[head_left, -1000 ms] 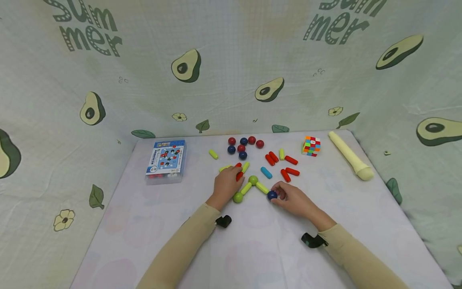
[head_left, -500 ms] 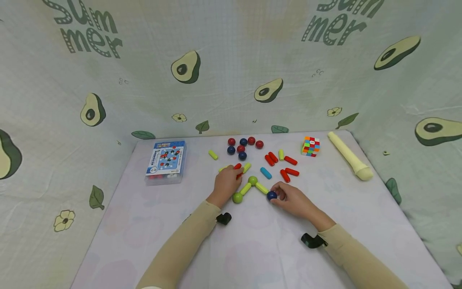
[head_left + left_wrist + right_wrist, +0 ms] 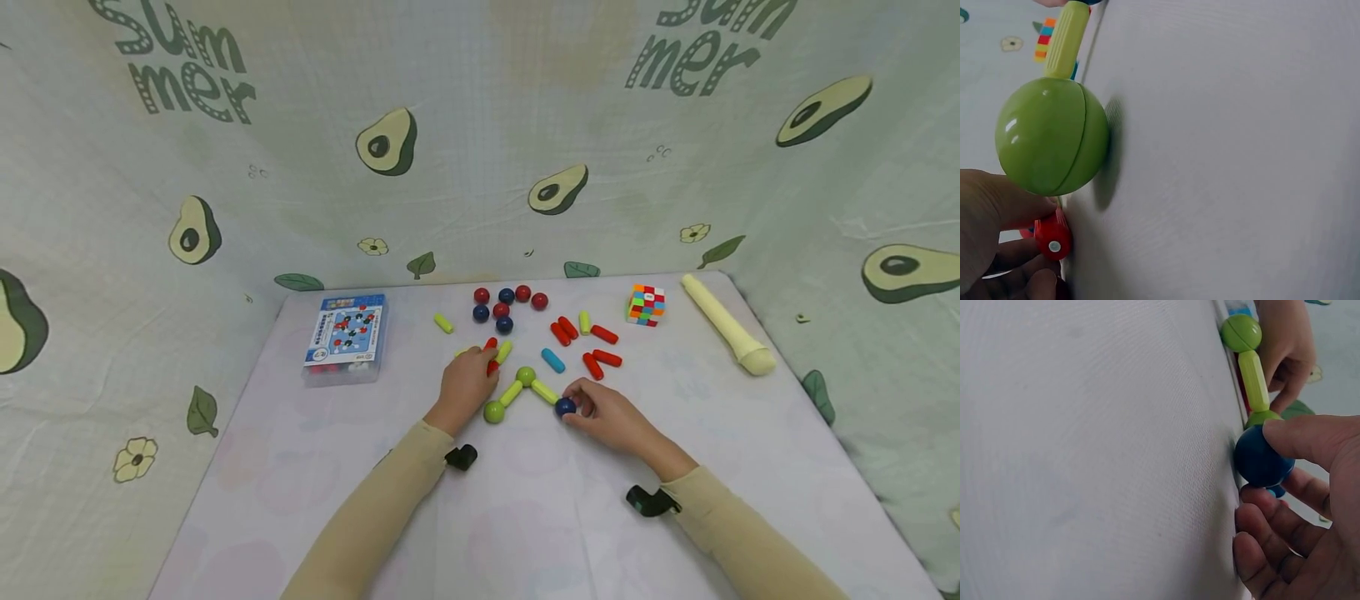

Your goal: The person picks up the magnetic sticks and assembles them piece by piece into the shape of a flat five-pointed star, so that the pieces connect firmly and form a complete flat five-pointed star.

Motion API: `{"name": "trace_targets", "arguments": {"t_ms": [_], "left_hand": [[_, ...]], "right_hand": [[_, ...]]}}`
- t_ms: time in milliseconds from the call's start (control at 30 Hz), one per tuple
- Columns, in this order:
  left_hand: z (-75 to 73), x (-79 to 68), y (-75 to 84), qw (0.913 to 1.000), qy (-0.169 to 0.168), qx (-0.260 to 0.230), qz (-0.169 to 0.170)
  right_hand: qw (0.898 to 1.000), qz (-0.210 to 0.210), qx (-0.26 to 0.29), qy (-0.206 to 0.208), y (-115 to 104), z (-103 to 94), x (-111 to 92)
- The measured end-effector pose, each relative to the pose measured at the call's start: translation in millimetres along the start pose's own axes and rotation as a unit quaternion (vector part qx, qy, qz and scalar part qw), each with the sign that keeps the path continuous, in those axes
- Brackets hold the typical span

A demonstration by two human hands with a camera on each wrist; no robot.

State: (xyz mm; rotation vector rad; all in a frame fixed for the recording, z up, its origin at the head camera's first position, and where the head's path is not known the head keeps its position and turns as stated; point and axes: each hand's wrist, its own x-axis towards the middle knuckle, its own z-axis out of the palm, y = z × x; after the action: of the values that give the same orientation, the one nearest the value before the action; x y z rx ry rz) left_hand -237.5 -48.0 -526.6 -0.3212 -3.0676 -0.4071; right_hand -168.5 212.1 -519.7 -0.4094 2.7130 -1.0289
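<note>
With thumb and fingers, my left hand (image 3: 467,383) pinches a red magnetic stick (image 3: 1054,240), whose round end shows a small pale disc in the left wrist view. A yellow-green stick (image 3: 505,351) lies right beside those fingers. My right hand (image 3: 615,417) pinches a dark blue ball (image 3: 1260,456) between thumb and fingers. That ball sits at one end of a bent chain: a yellow-green stick (image 3: 544,390), a green ball (image 3: 526,377) at the corner, another yellow-green stick (image 3: 512,392) and a second green ball (image 3: 1050,137). Part of another yellow-green stick is hidden behind the left hand.
Several red and blue balls (image 3: 501,310) lie at the back. To the right are several red sticks (image 3: 593,365) and a blue stick (image 3: 553,360). A boxed set (image 3: 346,333) stands left; a puzzle cube (image 3: 647,305) and pale yellow rod (image 3: 727,323) are back right.
My left hand has shifted slightly left, and the red and yellow-green sticks at its fingers have moved a little with it. My right hand stays on the blue ball.
</note>
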Motion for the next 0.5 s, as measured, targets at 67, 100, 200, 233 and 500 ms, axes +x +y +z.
{"name": "trace_targets", "arguments": {"t_ms": [67, 100, 200, 233, 500], "left_hand": [[-0.4, -0.4, 0.1, 1.0000, 0.001, -0.003, -0.001], [-0.5, -0.6, 0.0, 1.0000, 0.001, -0.004, 0.000], [-1.0, -0.7, -0.2, 1.0000, 0.004, -0.006, 0.005], [-1.2, -0.6, -0.2, 0.9999, 0.007, -0.007, 0.009], [-4.0, 0.9, 1.0, 0.9994, 0.014, -0.010, 0.030]], "right_hand": [[1.000, 0.001, 0.000, 0.001, 0.4, 0.2, -0.2], [1.000, 0.001, -0.001, 0.001, 0.5, 0.3, -0.2], [1.000, 0.000, -0.001, 0.001, 0.5, 0.6, -0.2], [1.000, -0.001, -0.001, 0.001, 0.4, 0.7, -0.1], [1.000, 0.004, 0.000, 0.003, -0.2, 1.4, -0.2]]}}
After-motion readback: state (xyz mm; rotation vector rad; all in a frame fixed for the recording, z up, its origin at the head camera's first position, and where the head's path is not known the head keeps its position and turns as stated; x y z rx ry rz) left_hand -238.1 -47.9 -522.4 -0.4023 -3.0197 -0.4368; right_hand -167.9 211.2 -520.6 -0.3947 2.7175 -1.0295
